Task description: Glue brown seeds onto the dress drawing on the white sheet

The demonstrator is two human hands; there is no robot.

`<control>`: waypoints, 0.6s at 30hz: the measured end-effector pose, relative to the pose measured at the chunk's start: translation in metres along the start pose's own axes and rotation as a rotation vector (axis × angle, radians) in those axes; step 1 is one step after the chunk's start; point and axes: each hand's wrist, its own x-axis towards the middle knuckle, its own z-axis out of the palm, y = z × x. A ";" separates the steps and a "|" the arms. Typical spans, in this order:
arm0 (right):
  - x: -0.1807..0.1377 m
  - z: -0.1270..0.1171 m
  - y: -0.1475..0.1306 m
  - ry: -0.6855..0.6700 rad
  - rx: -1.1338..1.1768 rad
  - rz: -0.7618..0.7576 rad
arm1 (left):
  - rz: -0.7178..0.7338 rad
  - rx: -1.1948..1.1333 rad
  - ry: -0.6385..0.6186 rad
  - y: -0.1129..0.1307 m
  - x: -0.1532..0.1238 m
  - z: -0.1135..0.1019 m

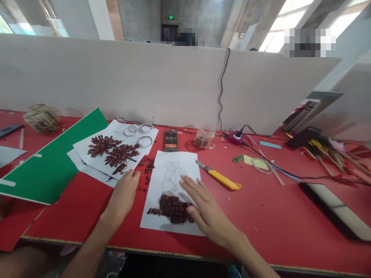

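Note:
A white sheet with a pencil figure drawing (174, 170) lies on the red table (275, 216). Dark red beans (172, 206) are stuck over the figure's lower part. My right hand (203, 206) lies flat on this sheet, fingers stretched out, thumb beside the beans. My left hand (124, 193) rests curled at the sheet's left edge, fingertips by the loose beans (147, 170) scattered on the table. Whether it pinches a bean is hidden.
To the left lie a bean tree picture (113, 150), clear tape rings (139, 133) and a green board (49, 162). A yellow utility knife (220, 177), small glass jar (204, 136), tape roll (261, 165), cables and sticks (333, 154) sit right. A grey partition backs the table.

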 end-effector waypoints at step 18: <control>0.041 0.011 0.025 0.405 0.251 0.085 | -0.165 -1.740 -0.330 0.102 0.065 -0.003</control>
